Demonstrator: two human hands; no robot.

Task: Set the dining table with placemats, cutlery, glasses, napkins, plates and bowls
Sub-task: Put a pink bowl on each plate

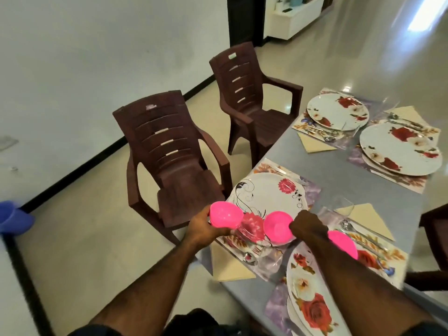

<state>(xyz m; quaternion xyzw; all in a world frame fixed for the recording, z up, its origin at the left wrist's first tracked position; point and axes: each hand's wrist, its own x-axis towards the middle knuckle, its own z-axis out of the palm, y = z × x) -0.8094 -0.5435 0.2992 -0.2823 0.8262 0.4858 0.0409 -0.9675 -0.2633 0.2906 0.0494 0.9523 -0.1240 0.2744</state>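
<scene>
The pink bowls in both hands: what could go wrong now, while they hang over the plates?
1. The left hand grips its pink bowls past the table edge; a slip could send them to the floor.
2. The right hand holds a bowl close to the wine glass; a wide move may tip it.

Soft, even daylight fills the room, brightest at the top right, where a white glare patch lies on the glossy floor (400,44). The table (339,180) shines faintly. Shadows are weak and diffuse under the chairs (174,166). Wide-angle distortion bends the wall (84,57) and floor lines near the edges. The whole frame is slightly soft; the forearms and lower plates (312,301) smear with motion blur.
</scene>
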